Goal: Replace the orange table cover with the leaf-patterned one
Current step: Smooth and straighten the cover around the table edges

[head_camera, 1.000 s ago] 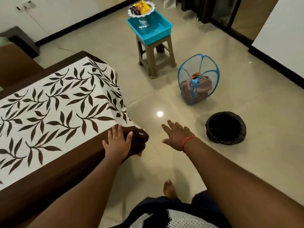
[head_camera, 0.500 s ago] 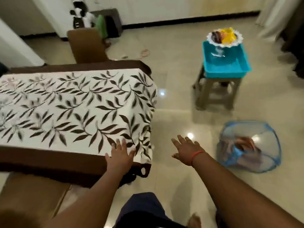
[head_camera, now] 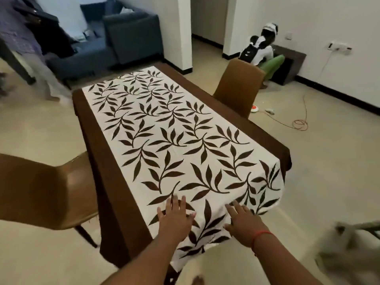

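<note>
- Leaf cover [head_camera: 176, 140]: white cloth with dark brown leaf print, spread lengthwise down the middle of the table [head_camera: 90, 128]; near end droops over the table's near edge, right near corner hangs rumpled.
- Brown strip of table or undercloth shows along both long sides of the cover; cannot tell which.
- Left hand [head_camera: 174, 221]: flat on the cover at its near end, fingers straight and spread, palm down, gripping nothing.
- Right hand [head_camera: 242, 223]: also flat on the cover, just right of the left hand, fingers spread, not gripping; red band [head_camera: 260, 235] on the wrist.
- Both hands lie side by side near the near edge, a leaf sprig between them.
- Brown chair [head_camera: 47, 192] at the table's left side, another chair [head_camera: 238, 87] at the far right side.
- Blue sofa [head_camera: 115, 36] beyond the far end.
- Orange cable [head_camera: 300, 124] coiled on the floor at right.
- Blurred grey object [head_camera: 349, 251] at lower right; cannot identify.
</note>
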Available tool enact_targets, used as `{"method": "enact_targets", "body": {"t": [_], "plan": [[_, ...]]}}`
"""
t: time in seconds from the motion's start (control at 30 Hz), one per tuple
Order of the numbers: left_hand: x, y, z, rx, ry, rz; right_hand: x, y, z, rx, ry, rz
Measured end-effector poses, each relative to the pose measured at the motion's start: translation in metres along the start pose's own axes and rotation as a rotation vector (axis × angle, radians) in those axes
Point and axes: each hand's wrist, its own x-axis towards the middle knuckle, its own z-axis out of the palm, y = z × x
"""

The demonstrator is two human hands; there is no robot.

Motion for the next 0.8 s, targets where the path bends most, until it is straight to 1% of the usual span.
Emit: {"method": "enact_targets", "body": {"t": [0.2, 0.37, 0.5, 0.57, 0.7, 0.8], "plan": [[0.045, 0.045, -0.013, -0.06, 0.016, -0.104, 0.063, 0.04, -0.056, -0.115, -0.065, -0.114], [0.059, 0.07, -0.01, -0.087, 0.027, -0.27, 0.121, 0.065, -0.093, -0.218, -0.109, -0.252], [0.054, 0.093, -0.011, -0.108, 0.019, -0.435, 0.162, 0.085, -0.118, -0.289, -0.11, -0.369], [0.049, 0.105, -0.008, -0.061, 0.017, -0.496, 0.176, 0.098, -0.123, -0.318, -0.11, -0.381], [0.051, 0.109, -0.001, -0.138, -0.019, -0.597, 0.205, 0.115, -0.132, -0.307, -0.083, -0.356], [0.053, 0.102, 0.008, -0.124, -0.014, -0.665, 0.228, 0.12, -0.139, -0.3, -0.042, -0.328]]}}
